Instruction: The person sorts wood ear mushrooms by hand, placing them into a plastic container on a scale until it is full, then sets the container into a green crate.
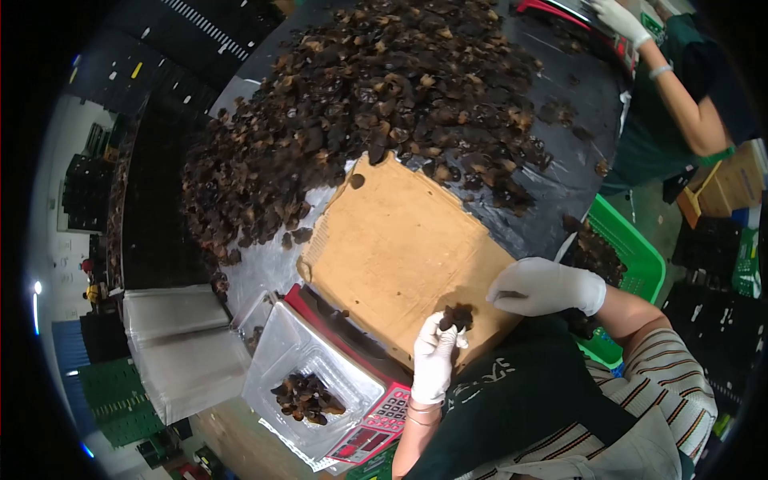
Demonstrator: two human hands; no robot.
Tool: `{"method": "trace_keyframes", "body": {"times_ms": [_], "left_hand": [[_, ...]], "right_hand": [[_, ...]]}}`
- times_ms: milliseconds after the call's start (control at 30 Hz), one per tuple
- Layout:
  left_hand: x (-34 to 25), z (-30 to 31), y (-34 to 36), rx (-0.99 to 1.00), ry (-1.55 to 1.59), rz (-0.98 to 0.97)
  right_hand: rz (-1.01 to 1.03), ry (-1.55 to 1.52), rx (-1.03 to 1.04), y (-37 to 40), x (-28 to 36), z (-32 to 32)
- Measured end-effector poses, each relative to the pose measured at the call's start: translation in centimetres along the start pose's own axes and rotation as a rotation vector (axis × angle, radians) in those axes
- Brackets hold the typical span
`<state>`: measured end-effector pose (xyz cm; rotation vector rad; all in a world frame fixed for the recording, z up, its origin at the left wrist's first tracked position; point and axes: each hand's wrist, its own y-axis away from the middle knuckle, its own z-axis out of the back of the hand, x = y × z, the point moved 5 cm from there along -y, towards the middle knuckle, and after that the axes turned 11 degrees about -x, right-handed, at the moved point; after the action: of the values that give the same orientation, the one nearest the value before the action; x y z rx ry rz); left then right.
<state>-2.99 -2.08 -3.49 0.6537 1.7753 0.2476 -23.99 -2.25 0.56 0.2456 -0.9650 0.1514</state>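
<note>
My left hand (434, 362), in a white glove, pinches a small dark clump of wood ear mushroom (458, 318) over the near edge of a cardboard sheet (392, 240). To its right, my right hand (544, 288), also gloved, is closed with its fingertips pointing at the clump. A thin dark sliver shows at its fingers; I cannot tell what it holds. Left of my left hand, a red digital scale (376, 428) carries a clear plastic tray (268, 408) with a small heap of wood ear mushrooms (308, 398) in it.
A large pile of wood ear mushrooms (376, 96) covers the table beyond the cardboard. At right stands a green basket (640, 248) with more dark pieces. Stacked clear trays (180, 344) sit at left. A co-worker's gloved hand (622, 20) is at another red scale (560, 10).
</note>
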Motion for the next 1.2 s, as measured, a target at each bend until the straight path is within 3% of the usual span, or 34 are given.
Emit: {"method": "trace_keyframes", "body": {"times_ms": [167, 200, 267, 300, 367, 467, 567, 600, 667, 700, 733, 800, 867, 1000, 1067, 1133, 1200], "left_hand": [[-4.1, 1.9, 3.6, -0.177, -0.408, -0.224], [-5.8, 3.5, 4.8, -0.251, -0.608, -0.394], [-9.7, 4.9, 7.3, -0.532, -0.412, -0.576], [-10.9, 6.3, 8.4, -0.655, -0.253, -0.573], [-12.8, 9.2, 10.7, -0.860, -0.443, -0.828], [-14.2, 9.7, 12.2, -1.020, -0.408, -0.938], [-13.6, 12.9, 12.9, -1.020, -0.583, -1.005], [-13.7, 13.7, 13.2, -1.053, -0.503, -1.024], [-13.0, 17.0, 14.1, -1.301, -0.491, -0.808], [-13.2, 17.6, 14.3, -1.330, -0.658, -0.799], [-13.5, 18.3, 14.7, -1.339, -0.953, -0.839], [-13.7, 18.6, 15.2, -1.248, -1.142, -0.894], [-12.0, 20.5, 15.2, -1.146, -1.192, -0.760], [-11.3, 19.7, 14.5, -1.299, -1.091, -0.734], [-11.1, 19.6, 14.0, -1.342, -1.066, -0.761], [-10.9, 19.6, 13.3, -1.337, -1.034, -0.804], [-11.4, 18.2, 12.8, -1.303, -1.058, -0.730]], "right_hand": [[0.129, 0.088, -0.021, -1.2, 1.7, -0.5], [0.140, 0.052, -0.047, -1.2, 1.9, -0.4], [0.174, 0.031, -0.083, -1.4, 1.9, -0.6], [0.175, 0.051, -0.076, -1.5, 1.8, -0.8], [0.195, 0.066, -0.092, -1.7, 1.7, -1.0], [0.290, 0.030, -0.128, -2.1, 2.1, -1.8], [0.293, 0.135, -0.065, -1.8, 1.3, -2.8], [0.291, 0.177, -0.041, -1.7, 1.3, -3.0], [0.183, 0.202, 0.121, -1.2, 1.1, -3.2], [0.118, 0.215, 0.190, -0.6, 0.5, -3.2], [0.037, 0.234, 0.252, 0.2, -0.2, -2.9], [-0.027, 0.313, 0.374, 2.0, -1.1, -2.3], [-0.076, 0.384, 0.505, 3.4, -1.9, -2.0], [-0.019, 0.302, 0.314, 1.6, 0.4, -1.7], [0.244, 0.218, 0.172, -0.8, 1.1, -3.9], [0.544, 0.136, -0.183, -2.3, 2.1, -6.7], [0.633, 0.241, -0.216, -3.4, 3.2, -9.7]]}}
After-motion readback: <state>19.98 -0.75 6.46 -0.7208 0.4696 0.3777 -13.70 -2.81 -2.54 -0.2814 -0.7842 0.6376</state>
